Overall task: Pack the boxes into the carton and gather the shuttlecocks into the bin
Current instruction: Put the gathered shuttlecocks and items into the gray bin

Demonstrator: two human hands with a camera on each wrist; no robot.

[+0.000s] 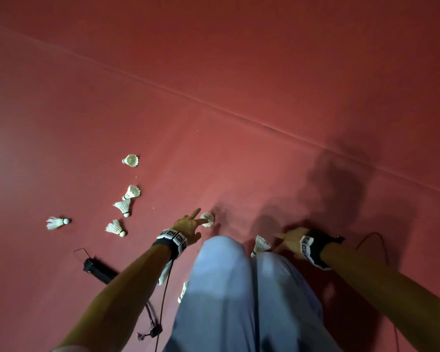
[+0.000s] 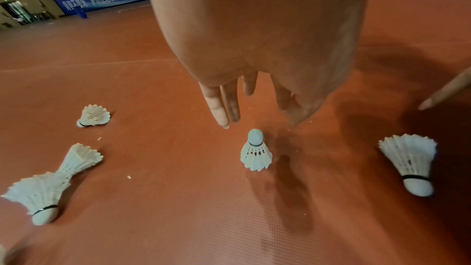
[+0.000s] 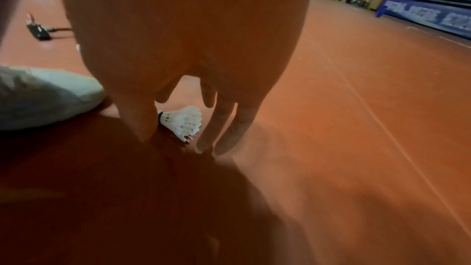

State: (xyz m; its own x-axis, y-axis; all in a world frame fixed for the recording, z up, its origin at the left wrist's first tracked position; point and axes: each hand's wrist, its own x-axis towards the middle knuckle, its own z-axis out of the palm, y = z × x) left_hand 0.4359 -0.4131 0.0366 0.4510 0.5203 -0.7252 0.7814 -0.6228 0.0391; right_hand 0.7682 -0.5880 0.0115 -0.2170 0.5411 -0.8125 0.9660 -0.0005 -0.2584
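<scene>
White feather shuttlecocks lie scattered on the red court floor. My left hand (image 1: 197, 219) reaches forward with its fingers spread and straight, fingertips right by one shuttlecock (image 1: 208, 219). In the left wrist view that shuttlecock (image 2: 256, 150) lies just below the left hand (image 2: 254, 112), held by nothing. My right hand (image 1: 280, 240) reaches left toward another shuttlecock (image 1: 261, 246) beside my knee. In the right wrist view this shuttlecock (image 3: 181, 123) sits on the floor between the thumb and straight fingers of my right hand (image 3: 175, 138), not pinched. No carton, boxes or bin are in view.
Several more shuttlecocks (image 1: 123, 207) lie to the left, the farthest (image 1: 130, 160) ahead of them. My knees in pale blue trousers (image 1: 226, 288) fill the lower middle. A black device (image 1: 97, 270) with cables lies at lower left. A floor seam (image 1: 214, 107) runs diagonally.
</scene>
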